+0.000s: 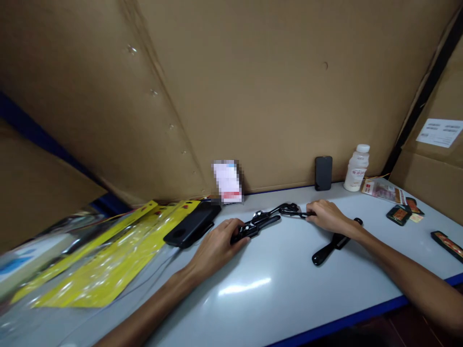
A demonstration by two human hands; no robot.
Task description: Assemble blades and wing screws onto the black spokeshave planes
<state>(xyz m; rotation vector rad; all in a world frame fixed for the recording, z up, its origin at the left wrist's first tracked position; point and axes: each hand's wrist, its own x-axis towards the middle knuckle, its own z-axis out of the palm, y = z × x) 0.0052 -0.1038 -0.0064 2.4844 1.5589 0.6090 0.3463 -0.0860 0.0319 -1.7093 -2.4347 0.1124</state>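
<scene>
Black spokeshaves lie close together in the middle of the grey table (249,294). My left hand (222,238) is closed round the near end of a spokeshave (262,224), whose other handle points right. Just beyond it, a second spokeshave (278,209) overlaps the group, and how the pieces touch is hard to make out. With thumb and fingers pinched, my right hand (325,214) grips the right end of a slim black handle (298,214). Under my right forearm rests another spokeshave (325,251), partly hidden.
Yellow-backed clear blister packs (104,270) spread along the left, beside a flat black device (191,225). A blurred-out screen (227,182), a dark phone (323,173) and a white-capped bottle (356,168) stand by the cardboard wall (275,96). Small dark packets (398,215) lie at right.
</scene>
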